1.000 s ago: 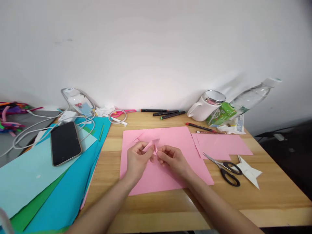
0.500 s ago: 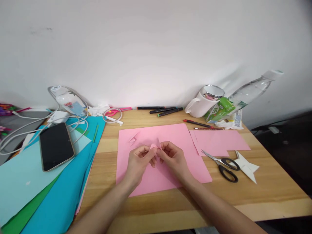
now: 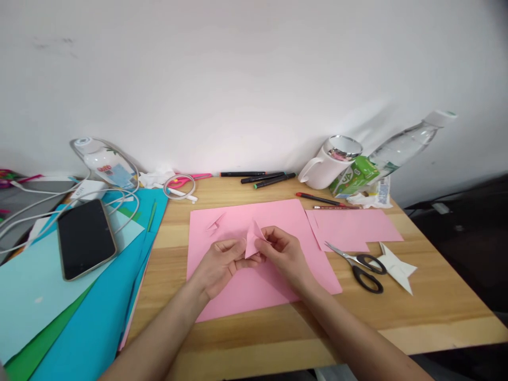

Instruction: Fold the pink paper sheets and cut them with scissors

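My left hand [image 3: 218, 263] and my right hand [image 3: 282, 253] meet over a large pink sheet [image 3: 238, 291] on the wooden desk [image 3: 246, 338]. Both pinch a small folded pink paper piece [image 3: 251, 239] that stands up between the fingertips. A small pink scrap [image 3: 214, 224] lies on the sheet to the upper left of my hands.
Black scissors [image 3: 363, 267] and a white folded paper star [image 3: 395, 267] lie to the right, by a second pink sheet [image 3: 353, 228]. Markers [image 3: 262, 179], a white mug [image 3: 329, 161], a green carton and a bottle line the wall. A phone [image 3: 85, 238] rests on blue and green sheets at left.
The folded pink piece has been turned from lying flat to standing upright between my fingers. My hands have drawn closer together, and the view has shifted slightly.
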`<state>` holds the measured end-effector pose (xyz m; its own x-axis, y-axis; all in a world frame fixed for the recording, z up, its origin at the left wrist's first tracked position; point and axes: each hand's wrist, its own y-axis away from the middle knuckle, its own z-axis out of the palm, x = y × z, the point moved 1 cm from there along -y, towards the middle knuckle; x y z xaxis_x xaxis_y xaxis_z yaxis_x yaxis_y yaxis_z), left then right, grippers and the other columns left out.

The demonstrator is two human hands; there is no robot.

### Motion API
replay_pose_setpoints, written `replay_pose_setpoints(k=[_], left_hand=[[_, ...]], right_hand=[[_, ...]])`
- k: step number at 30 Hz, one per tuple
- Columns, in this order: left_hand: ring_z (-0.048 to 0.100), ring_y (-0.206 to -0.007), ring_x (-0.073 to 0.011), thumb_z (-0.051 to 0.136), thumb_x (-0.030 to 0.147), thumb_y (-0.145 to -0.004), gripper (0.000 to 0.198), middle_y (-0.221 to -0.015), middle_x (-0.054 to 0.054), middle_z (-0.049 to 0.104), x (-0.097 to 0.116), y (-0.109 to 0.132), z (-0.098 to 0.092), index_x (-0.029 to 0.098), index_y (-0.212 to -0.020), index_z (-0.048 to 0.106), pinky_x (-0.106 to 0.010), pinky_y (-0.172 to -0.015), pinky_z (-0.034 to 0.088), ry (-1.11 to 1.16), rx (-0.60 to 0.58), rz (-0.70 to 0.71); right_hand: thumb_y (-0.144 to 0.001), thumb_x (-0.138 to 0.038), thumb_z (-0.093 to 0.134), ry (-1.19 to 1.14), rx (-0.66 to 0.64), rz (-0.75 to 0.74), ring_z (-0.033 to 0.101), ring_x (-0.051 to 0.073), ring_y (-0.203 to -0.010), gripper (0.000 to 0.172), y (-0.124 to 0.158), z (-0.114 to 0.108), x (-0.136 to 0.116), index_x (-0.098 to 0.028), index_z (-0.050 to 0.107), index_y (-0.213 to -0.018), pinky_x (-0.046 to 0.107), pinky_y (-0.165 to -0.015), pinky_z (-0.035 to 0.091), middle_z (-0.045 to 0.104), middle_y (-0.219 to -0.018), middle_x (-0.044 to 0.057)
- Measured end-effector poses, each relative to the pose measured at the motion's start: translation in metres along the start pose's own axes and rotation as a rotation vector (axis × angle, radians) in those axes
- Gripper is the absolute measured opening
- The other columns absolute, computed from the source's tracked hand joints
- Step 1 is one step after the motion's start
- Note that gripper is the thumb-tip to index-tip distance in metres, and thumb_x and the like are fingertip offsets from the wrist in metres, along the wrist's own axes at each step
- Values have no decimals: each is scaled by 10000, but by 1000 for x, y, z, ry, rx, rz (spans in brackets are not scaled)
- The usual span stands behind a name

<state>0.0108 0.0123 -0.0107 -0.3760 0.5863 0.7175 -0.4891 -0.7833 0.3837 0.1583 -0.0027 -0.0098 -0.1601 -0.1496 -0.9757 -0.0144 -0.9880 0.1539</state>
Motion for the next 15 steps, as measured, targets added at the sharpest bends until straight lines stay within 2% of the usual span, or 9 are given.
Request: replay_pose_setpoints(k=[5, 10, 15], left_hand=[[669, -682, -158, 789, 296, -644, 208, -636, -43, 681, -1, 0, 1, 115, -617, 691, -283, -755, 537, 17, -12, -27], [650, -625, -150, 817, 284, -596, 193, -624, -42, 683, 0, -1, 0, 126, -622, 708, -266, -637, 527, -3, 1, -28], [630, -612, -140, 802, 264, -622, 164, -627, -45, 676, 1, 0, -2, 128, -636, 713, -252, -590, 500, -61, -19, -43]], right_hand=[[-667, -351, 753, -26, -9, 25, 561, 108, -492, 239, 0, 0, 0, -171, 609, -729, 244, -504, 474, 589, -593, -32], [-649, -354, 764, -12, 1, 25, 596, 123, -470, 246, 3, 3, 0, -175, 610, -718, 252, -488, 500, 612, -579, -29], [-691, -339, 739, 12, -20, -43, 610, 127, -484, 200, 6, 3, -1, -166, 643, -723, 251, -487, 517, 641, -585, -9]])
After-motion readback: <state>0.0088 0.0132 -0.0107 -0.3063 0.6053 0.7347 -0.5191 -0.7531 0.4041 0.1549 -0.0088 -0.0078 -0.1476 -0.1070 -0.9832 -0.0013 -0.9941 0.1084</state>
